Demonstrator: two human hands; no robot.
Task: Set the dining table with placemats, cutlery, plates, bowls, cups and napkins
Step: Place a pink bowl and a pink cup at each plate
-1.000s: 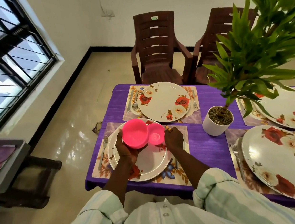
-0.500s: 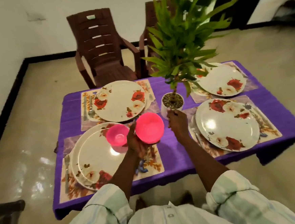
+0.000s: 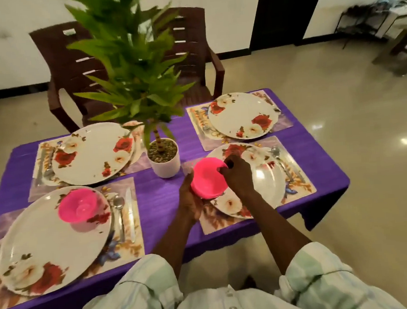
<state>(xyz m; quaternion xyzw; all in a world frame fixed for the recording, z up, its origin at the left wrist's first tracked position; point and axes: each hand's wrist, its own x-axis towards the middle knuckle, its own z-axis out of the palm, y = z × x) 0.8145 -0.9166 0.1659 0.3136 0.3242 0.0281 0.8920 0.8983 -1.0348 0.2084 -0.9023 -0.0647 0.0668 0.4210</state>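
Closest to you on the left, the big floral plate (image 3: 46, 242) sits on its placemat (image 3: 129, 248), and there's already one pink bowl (image 3: 78, 208) parked on the far part of that plate. A spoon (image 3: 119, 209) and knife (image 3: 129, 210) lie side by side on the mat just right of that plate. Your left hand (image 3: 189, 199) is cupped under and around the side of the pink bowl stack (image 3: 208, 178), fingers curled round its base, holding it above the near edge of the right-side plate (image 3: 268, 181). Your right hand (image 3: 238, 173) is on the stack's right rim, thumb and fingertips pinching the edge of the top bowl; you can't really tell how many bowls are in that stack. There's a spoon (image 3: 276, 154) on the mat right of that plate too. Just past your hands, the white plant pot (image 3: 165, 166) stands on the purple tablecloth (image 3: 157, 197) between the settings. Further back you've got the far left plate (image 3: 92, 153) and far right plate (image 3: 242, 114) on their mats, then two brown chairs (image 3: 69, 67) behind the table.
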